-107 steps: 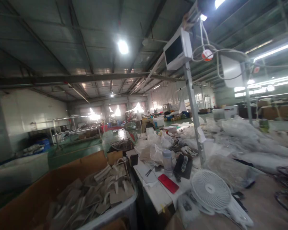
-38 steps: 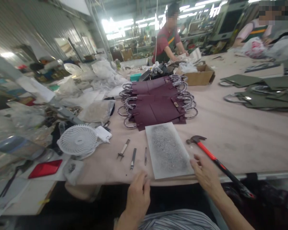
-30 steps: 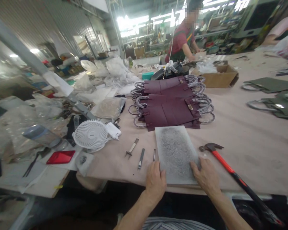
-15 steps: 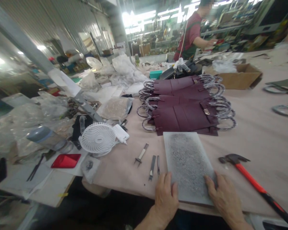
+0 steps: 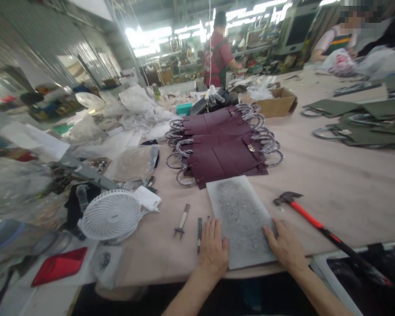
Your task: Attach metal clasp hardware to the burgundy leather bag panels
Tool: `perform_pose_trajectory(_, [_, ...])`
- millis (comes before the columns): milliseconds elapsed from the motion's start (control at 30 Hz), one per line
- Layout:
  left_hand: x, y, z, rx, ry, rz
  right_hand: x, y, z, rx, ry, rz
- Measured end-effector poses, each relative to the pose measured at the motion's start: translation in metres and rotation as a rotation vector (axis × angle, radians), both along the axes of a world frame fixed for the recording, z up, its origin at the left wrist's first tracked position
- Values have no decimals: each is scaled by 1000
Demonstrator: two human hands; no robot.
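Note:
A grey, pitted cutting slab (image 5: pixel 238 215) lies on the table's near edge. My left hand (image 5: pixel 213 250) rests flat on its near left corner. My right hand (image 5: pixel 284 245) rests flat on its near right corner. Neither hand grips anything. Just left of my left hand lie a thin punch (image 5: pixel 199 229) and a pronged chisel (image 5: pixel 181 220). A hammer with a red and black handle (image 5: pixel 319 228) lies to the right of my right hand. Behind the slab sits a stack of maroon leather bag panels with wrapped ring handles (image 5: pixel 224 147).
A white desk fan (image 5: pixel 108 216), a red phone (image 5: pixel 59 272) and plastic bags crowd the left. A cardboard box (image 5: pixel 276 103) and green bag panels (image 5: pixel 365 127) lie farther back and right. Two people work at the far end of the table (image 5: pixel 342 184).
The view swung from the ceiling and left bench down to the table. My hands came onto the slab's near corners and stay there; the head has shifted slightly since.

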State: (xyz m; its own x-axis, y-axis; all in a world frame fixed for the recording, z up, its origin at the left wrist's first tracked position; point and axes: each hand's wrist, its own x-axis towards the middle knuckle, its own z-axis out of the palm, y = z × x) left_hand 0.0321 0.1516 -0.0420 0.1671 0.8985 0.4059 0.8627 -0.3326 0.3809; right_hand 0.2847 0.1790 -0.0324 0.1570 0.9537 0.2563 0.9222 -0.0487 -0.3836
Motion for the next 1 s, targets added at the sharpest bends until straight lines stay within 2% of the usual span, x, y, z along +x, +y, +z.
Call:
perform_pose_trajectory(267, [-9, -40, 10, -158, 91, -121, -4, 1, -1, -48, -121, 17])
perform_pose_trajectory(367, [-17, -50, 15, -135, 76, -175, -4, 2, 0, -40, -142, 21])
perform_pose_trajectory(467, [-28, -63, 19, -88, 64, -289, -5, 2, 3, -31, -140, 38])
perform_pose_trajectory(633, [-49, -99, 31, -2, 32, -473, -7, 1, 6, -32, -140, 26])
perform_pose_trajectory(700, [-58, -108, 33, 54, 32, -406, -7, 0, 6, -18, -155, 28])
perform_pose_trajectory(767, [-63, -105, 32, 79, 55, -164, -7, 1, 6, 1, -168, 33])
perform_pose_trajectory(833, [-64, -93, 26, 53, 94, 133, -7, 1, 7, 3, -184, 39])
perform_pose_trajectory(867, [-62, -86, 22, 26, 119, 237, -7, 1, 7, 1, -189, 41])
perform_pose_trajectory(933, [-56, -77, 12, -16, 176, 314, -7, 1, 9, 4, -189, 43])
perform_pose_trajectory(1000, [-50, -82, 2, -9, 223, 293, -6, 0, 9, 19, -180, 43])
